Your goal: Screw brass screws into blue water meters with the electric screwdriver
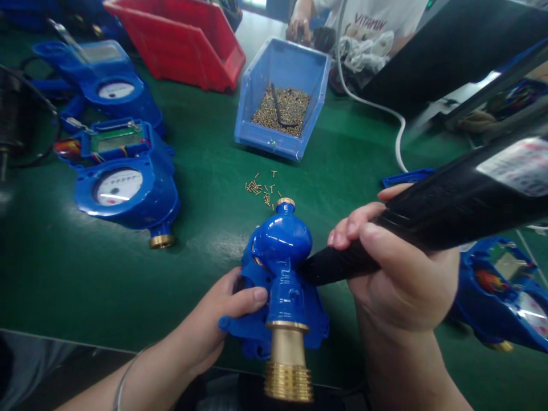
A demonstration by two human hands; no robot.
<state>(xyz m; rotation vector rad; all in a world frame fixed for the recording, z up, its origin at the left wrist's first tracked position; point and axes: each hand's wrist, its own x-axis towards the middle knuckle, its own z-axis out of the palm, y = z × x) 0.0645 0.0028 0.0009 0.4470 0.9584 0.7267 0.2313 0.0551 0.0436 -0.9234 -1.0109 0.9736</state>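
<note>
A blue water meter body (pixel 280 268) with brass threaded ends lies upside down near the table's front edge. My left hand (pixel 216 322) grips its left side, thumb on top. My right hand (pixel 398 268) is wrapped round a black electric screwdriver (pixel 449 208), whose tip touches the meter's right side. A small scatter of brass screws (pixel 262 187) lies on the green mat just beyond the meter.
A blue bin (pixel 282 97) of screws stands behind, a red bin (pixel 180 40) at its left. Two blue meters (pixel 124 182) lie at left, another meter (pixel 505 297) at right. Another person's hand (pixel 298 25) shows at the far edge. A white cable (pixel 400 134) crosses the mat.
</note>
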